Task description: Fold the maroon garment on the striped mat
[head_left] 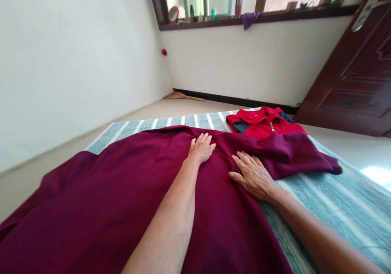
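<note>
A large maroon garment lies spread over a striped blue-green and white bed cover, one sleeve stretched out to the right. My left hand rests flat on its upper middle, fingers pointing away from me. Near the base of the sleeve, my right hand presses palm down on the cloth with its fingers apart. Neither hand grips the fabric. Just beyond the sleeve sits a folded red and navy zip jacket, its lower edge covered by the maroon cloth.
A white wall rises at left. Under the window, a sill bears a red mirror, a flask and a purple cloth. A broom lies on the floor. At right stands a dark red door.
</note>
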Available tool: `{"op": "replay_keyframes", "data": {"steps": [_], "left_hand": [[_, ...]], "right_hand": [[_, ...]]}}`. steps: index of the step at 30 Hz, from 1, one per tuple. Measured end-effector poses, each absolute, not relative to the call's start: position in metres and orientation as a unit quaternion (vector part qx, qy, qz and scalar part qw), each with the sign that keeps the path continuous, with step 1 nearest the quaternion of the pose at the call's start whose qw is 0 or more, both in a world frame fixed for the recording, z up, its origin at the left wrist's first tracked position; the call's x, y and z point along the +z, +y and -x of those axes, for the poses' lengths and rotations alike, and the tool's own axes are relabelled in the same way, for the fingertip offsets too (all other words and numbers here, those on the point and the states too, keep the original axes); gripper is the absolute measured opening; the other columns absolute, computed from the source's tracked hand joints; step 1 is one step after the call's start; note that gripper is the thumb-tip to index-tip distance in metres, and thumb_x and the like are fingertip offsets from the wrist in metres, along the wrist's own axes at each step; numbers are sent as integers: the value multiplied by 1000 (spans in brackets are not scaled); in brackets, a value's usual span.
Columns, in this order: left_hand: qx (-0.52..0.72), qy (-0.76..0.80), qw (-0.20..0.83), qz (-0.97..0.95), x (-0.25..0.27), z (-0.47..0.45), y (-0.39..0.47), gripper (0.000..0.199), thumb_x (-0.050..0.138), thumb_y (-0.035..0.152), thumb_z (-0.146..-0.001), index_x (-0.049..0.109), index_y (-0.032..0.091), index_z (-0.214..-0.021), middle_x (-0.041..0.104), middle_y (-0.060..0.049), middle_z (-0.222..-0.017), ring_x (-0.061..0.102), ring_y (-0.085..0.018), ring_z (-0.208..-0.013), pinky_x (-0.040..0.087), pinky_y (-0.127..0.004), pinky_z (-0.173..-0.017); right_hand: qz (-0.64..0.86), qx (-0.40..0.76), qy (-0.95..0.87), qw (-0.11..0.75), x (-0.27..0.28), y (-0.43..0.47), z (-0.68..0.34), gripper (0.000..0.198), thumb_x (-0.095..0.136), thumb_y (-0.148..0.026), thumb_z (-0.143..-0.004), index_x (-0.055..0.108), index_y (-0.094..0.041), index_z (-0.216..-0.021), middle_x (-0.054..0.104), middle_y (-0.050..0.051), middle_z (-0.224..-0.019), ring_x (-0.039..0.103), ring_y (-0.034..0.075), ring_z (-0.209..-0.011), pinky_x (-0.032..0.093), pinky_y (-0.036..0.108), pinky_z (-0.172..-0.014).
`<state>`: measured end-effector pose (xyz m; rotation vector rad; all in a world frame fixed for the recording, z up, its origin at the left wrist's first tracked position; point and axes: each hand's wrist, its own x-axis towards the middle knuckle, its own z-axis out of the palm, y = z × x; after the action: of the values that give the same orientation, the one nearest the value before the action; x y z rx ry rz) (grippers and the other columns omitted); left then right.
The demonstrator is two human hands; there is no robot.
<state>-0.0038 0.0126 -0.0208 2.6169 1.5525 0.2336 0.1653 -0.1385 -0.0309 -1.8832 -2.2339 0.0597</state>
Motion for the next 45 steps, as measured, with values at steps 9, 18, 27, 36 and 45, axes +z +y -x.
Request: {"op": "replay_keyframes", "data": {"steps": [9, 18, 27, 36, 45], "left_hand": [[54, 517, 46, -853, -18, 3, 11, 49, 30, 42, -95, 39, 19, -138, 31, -7, -152, 22, -23, -141, 19, -48, -112], [48, 514, 39, -855, -20, 3, 13, 49, 30, 42, -95, 39, 20, -138, 31, -6, -151, 23, -23, -140, 20, -49, -111], [35, 523, 47, -850, -19, 3, 16, 50, 29, 43, -94, 37, 22, -139, 29, -5, -153, 22, -22, -141, 19, -46, -112], [45, 537, 49, -841, -11, -2, 23, 47, 37, 44, -91, 45, 25, -132, 41, -4, -146, 34, -22, -135, 29, -42, -108], [105, 588, -3, -802, -9, -18, 13, 33, 35, 20, -90, 59, 26, -112, 59, -8, -120, 51, -27, -110, 40, -44, -89]], "right_hand": [[638, 24, -761, 119, -32, -138, -166, 62, 30, -56, -94, 42, -15, -139, 34, 14, -148, 25, 28, -138, 21, 47, -110], [640, 24, -760, 112, -30, -138, -165, 61, 32, -54, -94, 42, -14, -139, 35, 14, -147, 26, 28, -137, 21, 47, -110], [639, 29, -760, 118, -30, -137, -164, 61, 33, -54, -94, 42, -14, -139, 34, 14, -147, 26, 28, -137, 21, 47, -110], [637, 36, -760, 122, -29, -136, -164, 61, 33, -54, -94, 42, -14, -140, 34, 14, -148, 26, 28, -137, 21, 47, -110], [640, 40, -759, 115, -28, -136, -165, 61, 33, -54, -94, 41, -15, -140, 33, 14, -148, 25, 28, -137, 21, 48, -110]]}}
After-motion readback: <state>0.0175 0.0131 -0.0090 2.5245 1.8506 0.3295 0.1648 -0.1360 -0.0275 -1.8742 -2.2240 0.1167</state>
